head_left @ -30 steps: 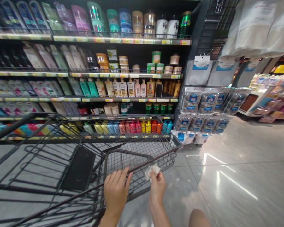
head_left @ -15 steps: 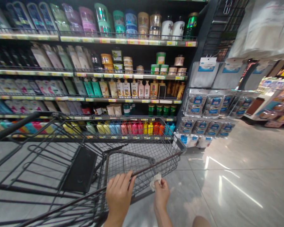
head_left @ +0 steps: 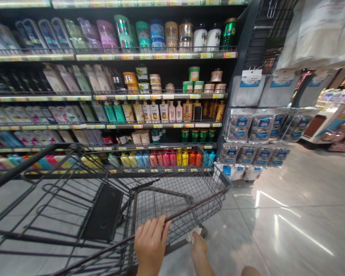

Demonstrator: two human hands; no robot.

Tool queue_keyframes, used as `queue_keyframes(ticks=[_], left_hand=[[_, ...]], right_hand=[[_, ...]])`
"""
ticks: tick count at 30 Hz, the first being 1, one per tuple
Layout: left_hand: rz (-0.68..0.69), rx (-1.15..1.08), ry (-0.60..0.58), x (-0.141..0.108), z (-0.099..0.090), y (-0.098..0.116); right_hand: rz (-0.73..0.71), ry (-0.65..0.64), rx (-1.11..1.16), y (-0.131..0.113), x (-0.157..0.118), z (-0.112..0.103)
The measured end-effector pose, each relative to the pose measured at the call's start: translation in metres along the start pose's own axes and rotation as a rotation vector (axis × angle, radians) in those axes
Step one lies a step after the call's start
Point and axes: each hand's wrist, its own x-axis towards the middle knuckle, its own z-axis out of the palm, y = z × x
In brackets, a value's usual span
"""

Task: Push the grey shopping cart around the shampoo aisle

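A dark metal shopping cart (head_left: 103,211) stands at the left and middle, its wire basket narrowing toward the right. My left hand (head_left: 151,241) is wrapped over the cart's near top rail. To its right and a little lower, my right hand (head_left: 199,245) pinches a crumpled whitish cloth or tissue (head_left: 194,234) just outside the basket's near side, close to a cart wheel (head_left: 203,230). Nothing lies in the part of the basket that shows.
Shelves (head_left: 161,125) of bottles and jars run behind the cart. Packets of scrubbers (head_left: 239,126) and pale bags hang at the shelf end on the right. Shiny tiled floor (head_left: 299,218) stretches to the right, with another goods display (head_left: 342,115) farther back.
The cart and both hands sit slightly farther right and lower in view. My right hand has moved down a little with the cloth; my left hand stays on the rail.
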Motion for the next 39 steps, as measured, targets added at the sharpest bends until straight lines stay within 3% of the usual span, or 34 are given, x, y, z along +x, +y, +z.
queue_keyframes(ticks=[5,9,18,32,39], left_hand=[[-0.018,-0.010,0.027,0.003,0.001,0.003],[-0.015,-0.007,0.019,0.003,0.002,0.003],[-0.035,-0.003,-0.013,0.002,0.004,0.003],[-0.033,0.016,-0.038,0.005,0.003,0.004],[-0.028,0.009,-0.013,0.008,0.003,0.005]], right_hand=[[0.261,0.061,-0.004,-0.014,-0.002,0.003],[0.321,0.043,0.014,-0.031,-0.015,0.012],[0.184,-0.041,0.194,-0.074,-0.063,0.039],[0.050,-0.155,0.307,-0.127,-0.112,0.055],[-0.037,-0.216,0.278,-0.143,-0.129,0.051]])
